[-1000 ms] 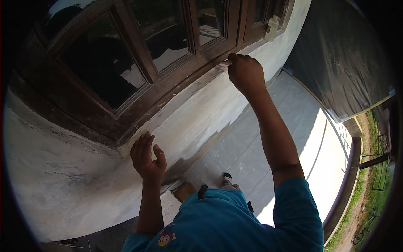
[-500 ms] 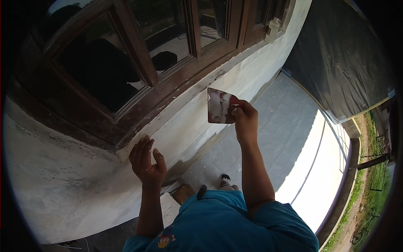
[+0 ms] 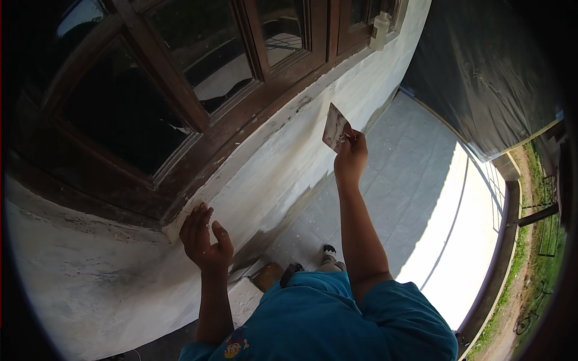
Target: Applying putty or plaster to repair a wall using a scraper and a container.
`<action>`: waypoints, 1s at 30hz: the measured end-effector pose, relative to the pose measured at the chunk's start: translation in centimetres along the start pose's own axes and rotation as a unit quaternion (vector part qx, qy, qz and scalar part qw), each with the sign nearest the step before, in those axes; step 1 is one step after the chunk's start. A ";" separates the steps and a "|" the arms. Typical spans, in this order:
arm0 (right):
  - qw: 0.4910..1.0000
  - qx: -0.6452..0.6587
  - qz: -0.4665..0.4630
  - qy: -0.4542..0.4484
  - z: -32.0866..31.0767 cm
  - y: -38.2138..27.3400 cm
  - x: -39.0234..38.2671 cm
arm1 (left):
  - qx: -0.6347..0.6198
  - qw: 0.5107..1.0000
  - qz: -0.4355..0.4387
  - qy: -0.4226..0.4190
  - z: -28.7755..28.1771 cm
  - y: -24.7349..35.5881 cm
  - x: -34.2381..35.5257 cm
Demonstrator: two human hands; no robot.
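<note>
My right hand (image 3: 351,157) is closed around one edge of a flat, thin putty scraper (image 3: 333,129), its reddish-brown face smeared with white. The scraper is tilted and held out in front of the white wall (image 3: 295,153); whether it touches the wall I cannot tell. My left hand (image 3: 206,239) is open and holds nothing, fingers stretched upward and thumb apart. Its fingertips are next to the wall's corner, just below the brown wooden window frame (image 3: 223,130). Whether they touch the wall is unclear.
A white bottle (image 3: 380,30) stands on the ledge under the far window. Dark sheeting (image 3: 481,72) hangs at the right. Grey floor tiles (image 3: 385,156) run along the wall to a low curb (image 3: 512,204) with grass beyond. A brownish object (image 3: 266,276) lies by my feet.
My right hand has moved slightly up, and the scraper has turned so its face shows narrower. My left hand stays open by the corner. The view has shifted a little.
</note>
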State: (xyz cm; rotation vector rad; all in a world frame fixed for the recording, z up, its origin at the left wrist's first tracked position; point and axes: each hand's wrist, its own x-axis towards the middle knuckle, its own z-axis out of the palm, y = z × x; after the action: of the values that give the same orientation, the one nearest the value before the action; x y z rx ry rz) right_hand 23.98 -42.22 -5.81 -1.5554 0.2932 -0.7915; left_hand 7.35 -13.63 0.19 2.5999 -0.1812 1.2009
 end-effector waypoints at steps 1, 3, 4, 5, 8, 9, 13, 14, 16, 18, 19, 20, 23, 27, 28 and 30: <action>1.000 0.000 0.001 0.001 0.2 -0.3 -0.1 | 0.002 1.000 0.002 0.000 0.0 0.0 0.0; 0.998 -0.059 0.003 -0.010 1.7 -1.7 -1.1 | 0.006 1.000 0.005 -0.001 0.0 -0.1 0.0; 0.994 -0.087 -0.027 -0.057 3.0 -1.8 -2.7 | 0.005 1.000 0.004 -0.002 0.1 0.0 -0.1; 0.986 -0.117 -0.056 -0.102 4.6 -1.5 -5.1 | 0.001 1.000 0.004 -0.003 0.2 0.0 0.0; 0.960 -0.120 -0.203 -0.154 6.0 -1.2 -13.3 | 0.003 1.000 0.005 -0.003 0.1 -0.2 -0.2; 0.955 -0.117 -0.205 -0.181 4.9 -1.1 -15.3 | -0.001 1.000 0.008 -0.003 0.3 -0.1 -0.1; 0.968 -0.059 -0.104 -0.222 -0.9 -1.3 -14.7 | 0.000 1.000 0.004 0.002 -0.2 -0.6 -0.3; 0.976 -0.105 -0.013 -0.189 -1.7 -1.7 -12.4 | 0.002 1.000 0.000 0.007 -0.2 -0.8 -0.4; 0.985 -0.143 0.053 -0.079 -1.9 -0.8 -6.1 | 0.001 1.000 0.000 0.008 0.0 -0.6 -0.3; 0.993 -0.114 -0.013 0.024 -0.9 1.7 -0.7 | 0.000 1.000 -0.001 0.010 0.3 -0.2 -0.2; 0.993 -0.094 -0.051 0.051 -0.2 2.2 1.4 | -0.004 1.000 0.001 0.011 0.4 -0.1 -0.1; 0.993 -0.093 -0.051 0.052 0.6 2.5 2.7 | -0.007 1.000 0.002 0.012 0.4 -0.1 0.0; 0.995 -0.026 -0.083 0.045 2.7 1.8 3.6 | -0.008 1.000 0.000 0.008 0.4 -0.1 0.1; 0.992 -0.022 -0.112 -0.051 3.8 0.0 -2.1 | -0.004 1.000 0.009 0.009 0.5 -0.3 -0.1; 0.985 0.018 -0.163 -0.050 3.9 0.4 -4.0 | -0.001 1.000 0.005 0.008 0.4 -0.2 0.0; 0.975 -0.021 -0.174 -0.138 2.2 -0.1 -7.9 | 0.008 1.000 -0.003 0.003 0.1 -0.2 -0.3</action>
State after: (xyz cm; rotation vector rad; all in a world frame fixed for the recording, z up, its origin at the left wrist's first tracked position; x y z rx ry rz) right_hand 19.56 -35.63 -8.07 -1.7592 -0.1735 -0.8268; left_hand 7.32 -13.46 -0.15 2.6081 -0.1627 1.2130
